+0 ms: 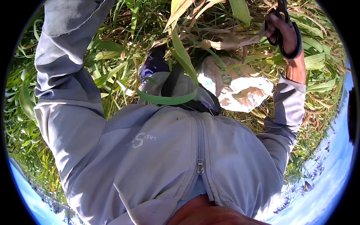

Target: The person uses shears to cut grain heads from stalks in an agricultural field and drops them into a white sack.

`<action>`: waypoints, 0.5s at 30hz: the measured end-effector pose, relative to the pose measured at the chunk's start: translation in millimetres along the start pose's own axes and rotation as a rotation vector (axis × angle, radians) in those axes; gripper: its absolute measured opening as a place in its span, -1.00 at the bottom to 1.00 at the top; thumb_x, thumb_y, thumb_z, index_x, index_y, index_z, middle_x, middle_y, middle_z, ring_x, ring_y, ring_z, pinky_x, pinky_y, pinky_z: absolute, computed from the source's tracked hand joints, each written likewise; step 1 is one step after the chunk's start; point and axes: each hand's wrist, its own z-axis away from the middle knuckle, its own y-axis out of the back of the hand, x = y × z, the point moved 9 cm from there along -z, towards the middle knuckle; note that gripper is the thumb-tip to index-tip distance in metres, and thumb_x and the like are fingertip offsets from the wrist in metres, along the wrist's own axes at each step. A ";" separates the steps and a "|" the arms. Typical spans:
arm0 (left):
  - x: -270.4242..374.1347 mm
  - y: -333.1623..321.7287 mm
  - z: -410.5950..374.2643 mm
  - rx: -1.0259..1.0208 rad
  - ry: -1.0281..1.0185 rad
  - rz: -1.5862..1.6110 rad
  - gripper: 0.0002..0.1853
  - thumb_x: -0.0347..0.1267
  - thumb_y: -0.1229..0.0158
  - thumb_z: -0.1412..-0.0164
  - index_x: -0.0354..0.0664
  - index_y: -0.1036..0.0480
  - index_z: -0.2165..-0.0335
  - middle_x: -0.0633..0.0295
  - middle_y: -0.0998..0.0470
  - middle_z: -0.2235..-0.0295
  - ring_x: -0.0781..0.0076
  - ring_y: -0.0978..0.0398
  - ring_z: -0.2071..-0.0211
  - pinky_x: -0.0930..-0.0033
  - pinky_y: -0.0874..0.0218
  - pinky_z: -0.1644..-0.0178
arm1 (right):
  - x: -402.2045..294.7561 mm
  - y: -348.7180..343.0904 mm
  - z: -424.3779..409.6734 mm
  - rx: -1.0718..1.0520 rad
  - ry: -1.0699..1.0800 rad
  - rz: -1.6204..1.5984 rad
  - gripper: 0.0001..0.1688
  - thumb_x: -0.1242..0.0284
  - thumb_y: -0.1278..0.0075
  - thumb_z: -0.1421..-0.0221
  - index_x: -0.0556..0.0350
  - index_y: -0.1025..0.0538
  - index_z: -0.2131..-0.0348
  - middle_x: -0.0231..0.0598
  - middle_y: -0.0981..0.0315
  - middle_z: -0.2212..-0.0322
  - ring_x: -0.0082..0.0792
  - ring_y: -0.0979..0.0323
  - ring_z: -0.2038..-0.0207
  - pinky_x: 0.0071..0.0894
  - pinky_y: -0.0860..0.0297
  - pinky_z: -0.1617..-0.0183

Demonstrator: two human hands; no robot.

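Note:
My right hand (287, 33) is raised at the upper right, its fingers through the black loop handles of a pair of scissors (295, 45). The blades run past the top edge of the picture and cannot be seen. My left arm, in a grey sleeve (62, 70), stretches up the left side; the left hand is out of view. Before me a long green leaf blade (174, 99) curves across my lap. Dry, pale leaves (216, 44) lie or hang beyond it. A crumpled plastic bag (244, 92) with green printing rests beside my legs.
Tall green leaves (108, 46) and grass crowd the left side. Several drooping brown seed heads (315, 112) stand at the right, beyond my forearm. A dark purple trouser leg or shoe (154, 63) shows at the upper middle. A white cord (123, 201) hangs over my grey jacket (157, 157).

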 end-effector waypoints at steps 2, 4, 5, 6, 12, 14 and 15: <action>-34.6 -32.2 40.8 -0.036 0.082 0.040 -0.61 -0.36 -0.32 -0.03 -0.25 -0.48 0.14 0.29 -0.58 0.44 0.58 -0.53 0.41 0.50 -0.35 0.35 | 26.7 23.1 34.7 0.057 0.009 -0.109 -0.66 0.24 -0.02 -0.10 0.20 -0.51 0.41 -0.34 -0.43 0.61 -0.51 -0.46 0.55 -0.57 -0.30 0.50; -48.3 -50.4 66.7 -0.072 0.136 0.059 -0.62 -0.36 -0.32 -0.02 -0.25 -0.49 0.16 0.30 -0.58 0.43 0.57 -0.53 0.41 0.49 -0.35 0.33 | 39.9 44.1 72.5 0.104 -0.013 -0.130 -0.66 0.25 -0.01 -0.11 0.22 -0.53 0.36 -0.33 -0.44 0.59 -0.50 -0.46 0.53 -0.57 -0.30 0.47; -48.3 -51.2 75.8 -0.096 0.150 0.062 -0.63 -0.35 -0.33 -0.02 -0.25 -0.49 0.17 0.30 -0.58 0.43 0.57 -0.53 0.40 0.49 -0.35 0.32 | 43.1 51.0 95.1 0.121 0.001 -0.126 -0.65 0.25 0.00 -0.11 0.23 -0.53 0.35 -0.33 -0.44 0.58 -0.50 -0.47 0.51 -0.57 -0.31 0.47; -43.6 -53.6 76.7 -0.122 0.147 0.067 -0.63 -0.35 -0.33 -0.02 -0.24 -0.49 0.17 0.30 -0.58 0.42 0.57 -0.53 0.40 0.48 -0.36 0.31 | 43.7 58.4 121.1 0.224 0.007 -0.167 -0.64 0.23 0.00 -0.12 0.23 -0.53 0.37 -0.33 -0.45 0.56 -0.51 -0.46 0.50 -0.57 -0.30 0.47; 63.5 -92.6 -4.8 -0.235 -0.190 0.152 -0.66 -0.34 -0.35 0.00 -0.23 -0.52 0.22 0.31 -0.59 0.39 0.56 -0.53 0.37 0.46 -0.37 0.26 | 104.5 91.5 260.5 0.571 -0.056 -0.372 -0.61 0.24 -0.03 -0.14 0.28 -0.50 0.30 -0.36 -0.39 0.59 -0.51 -0.46 0.52 -0.60 -0.27 0.51; 95.9 -150.3 -56.8 -0.330 -0.321 0.225 -0.67 -0.34 -0.36 0.00 -0.23 -0.52 0.23 0.31 -0.59 0.39 0.55 -0.53 0.36 0.45 -0.37 0.24 | 146.0 85.9 315.2 0.719 -0.143 -0.515 -0.63 0.27 -0.03 -0.13 0.30 -0.50 0.29 -0.35 -0.40 0.59 -0.50 -0.46 0.53 -0.60 -0.27 0.53; 124.0 -174.0 -76.1 -0.344 -0.385 0.236 -0.67 -0.34 -0.36 0.01 -0.23 -0.53 0.24 0.31 -0.59 0.38 0.55 -0.53 0.36 0.45 -0.37 0.23 | 154.6 81.8 320.7 0.725 -0.144 -0.560 -0.65 0.30 -0.02 -0.12 0.30 -0.50 0.29 -0.35 -0.40 0.59 -0.49 -0.45 0.55 -0.59 -0.26 0.55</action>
